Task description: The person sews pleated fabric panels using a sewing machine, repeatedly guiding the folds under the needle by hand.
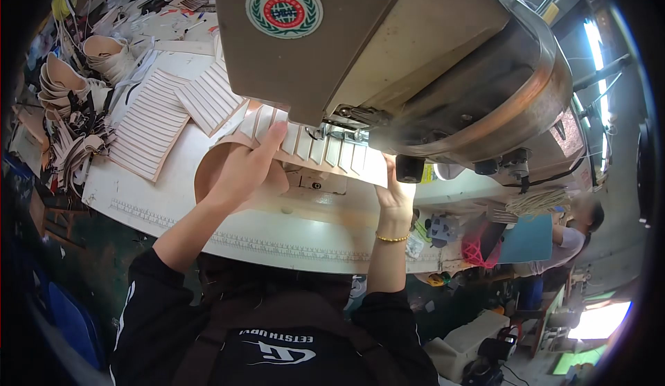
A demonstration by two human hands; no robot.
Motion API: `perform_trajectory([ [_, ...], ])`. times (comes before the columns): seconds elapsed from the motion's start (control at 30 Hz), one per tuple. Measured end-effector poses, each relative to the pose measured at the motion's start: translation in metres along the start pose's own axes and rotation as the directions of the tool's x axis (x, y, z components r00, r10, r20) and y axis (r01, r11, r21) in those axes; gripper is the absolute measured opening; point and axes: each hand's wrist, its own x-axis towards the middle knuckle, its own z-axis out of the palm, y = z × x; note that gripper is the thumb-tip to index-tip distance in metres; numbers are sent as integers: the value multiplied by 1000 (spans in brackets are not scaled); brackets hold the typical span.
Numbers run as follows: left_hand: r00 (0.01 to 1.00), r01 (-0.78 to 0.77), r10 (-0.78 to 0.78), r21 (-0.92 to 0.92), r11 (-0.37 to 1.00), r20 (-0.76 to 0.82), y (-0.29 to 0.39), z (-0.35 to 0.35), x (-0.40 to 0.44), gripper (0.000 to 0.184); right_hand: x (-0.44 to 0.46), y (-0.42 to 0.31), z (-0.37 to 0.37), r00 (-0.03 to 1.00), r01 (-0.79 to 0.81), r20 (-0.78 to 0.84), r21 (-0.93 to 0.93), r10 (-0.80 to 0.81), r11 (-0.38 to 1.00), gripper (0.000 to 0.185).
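Observation:
A sewing machine [305, 60] fills the upper middle of the view, with its needle and presser-foot area over a pale panel with slanted strips [312, 145]. My left hand [246, 168] grips the left part of this panel, its fingers closed over the strips just left of the presser foot. The panel's tan left end curls under and around that hand. At the panel's right end, my right hand [396, 191] holds the edge. Its fingertips are partly hidden behind the machine head.
Flat striped panels [149, 123] lie on the white table [291, 230], which has a printed ruler along its front edge. Curled pieces [62, 78] and a tangle of straps [76, 133] are piled at left. Another person [564, 244] sits at far right beside a blue sheet [526, 239].

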Motion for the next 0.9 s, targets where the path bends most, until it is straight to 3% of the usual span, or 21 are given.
perform_trajectory([
  [0.17,999,-50,50,-28,998,17,1,5,18,41,17,-3,-13,1000,-11,9,266,9,964,21],
  [0.33,991,135,-136,83,987,3,9,8,28,42,30,-7,-14,985,-124,-71,357,159,926,28],
  [0.4,996,59,-35,-288,956,87,-2,9,37,39,32,-5,-15,987,-79,-106,332,120,940,26],
  [0.47,987,7,93,-621,784,129,-11,8,47,37,32,-4,-15,987,-31,-138,306,77,951,25],
  [0.5,987,7,95,-621,784,130,-13,5,52,37,31,-3,-11,988,-30,-137,306,76,952,25],
  [0.67,977,82,58,-613,786,205,-21,-11,70,33,21,6,1,925,172,-350,39,-147,984,21],
  [0.8,983,-157,178,-654,740,-35,-31,2,66,29,19,22,-53,942,168,-244,-257,-232,952,26],
  [0.83,989,-145,95,-604,784,-115,-38,-5,47,26,2,26,-32,968,203,-78,-314,-238,928,20],
  [0.87,868,-280,381,318,906,-320,-68,-9,33,28,-21,33,5,969,247,92,-361,-229,899,15],
  [0.9,866,-281,382,319,905,-322,-100,-10,17,28,-37,45,41,976,73,-142,-497,-164,865,36],
])
